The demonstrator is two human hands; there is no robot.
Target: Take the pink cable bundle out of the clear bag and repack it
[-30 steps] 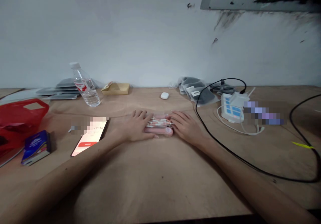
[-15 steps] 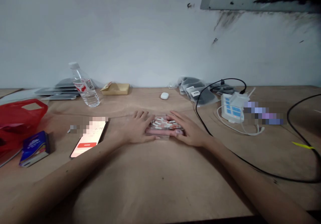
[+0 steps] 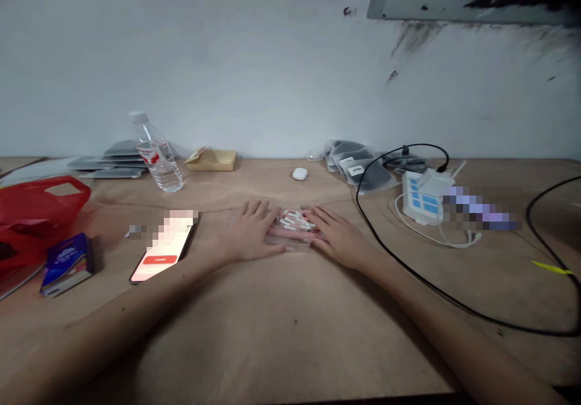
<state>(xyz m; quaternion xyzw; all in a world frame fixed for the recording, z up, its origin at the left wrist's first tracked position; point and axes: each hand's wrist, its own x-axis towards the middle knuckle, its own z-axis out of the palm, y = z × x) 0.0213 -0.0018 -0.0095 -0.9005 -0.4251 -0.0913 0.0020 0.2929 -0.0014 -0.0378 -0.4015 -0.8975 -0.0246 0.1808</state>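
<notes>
A clear plastic packet (image 3: 291, 234) lies flat on the wooden table, with several small white sticks showing above a pinkish band. What the sticks are, I cannot make out. On the packet's left edge rests my left hand (image 3: 249, 232), palm down, fingers spread and thumb along the near side. My right hand (image 3: 342, 238) lies over the right end, its fingers stretched out and covering part of the sticks. Neither hand is closed around the packet.
At the left are a lit phone (image 3: 169, 247), a blue tissue pack (image 3: 68, 264), a red bag (image 3: 40, 211) and a water bottle (image 3: 158, 157). Behind sit a cardboard tray (image 3: 213, 160) and white case (image 3: 299, 174). A black cable (image 3: 408, 281) loops near a power strip (image 3: 420, 202) at right.
My right hand has slid a little to the left over the packet and covers more of its right end. My left hand stays in place. The whole view has shifted slightly.
</notes>
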